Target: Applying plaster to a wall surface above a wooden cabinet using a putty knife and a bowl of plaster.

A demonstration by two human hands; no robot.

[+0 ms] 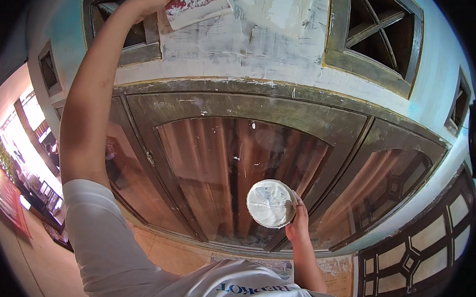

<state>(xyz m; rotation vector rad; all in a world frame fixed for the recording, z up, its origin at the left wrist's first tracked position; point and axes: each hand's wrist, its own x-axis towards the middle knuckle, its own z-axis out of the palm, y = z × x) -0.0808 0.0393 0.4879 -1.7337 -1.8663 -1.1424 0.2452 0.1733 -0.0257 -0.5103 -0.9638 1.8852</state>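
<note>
My left arm stretches up to the wall, and my left hand [153, 1] is closed on a wide putty scraper [200, 11]. Its red edge is smeared with white paste, and the pale blade lies against the wall [291, 40], which has rough white and grey patches. The top edge of the picture cuts off part of that hand. Lower down, in front of the glazed door, my right hand [298, 223] grips the side of a round tub [270, 203]. White putty coats the inside of the tub and its rim.
Brown framed vents with crossed bars [379, 31] sit in the wall on both sides. Below runs a brown wooden door frame [246, 92] with curtained glass panes [223, 165]. A dark lattice panel [412, 247] stands at the lower right. To the left is a bright opening [32, 115].
</note>
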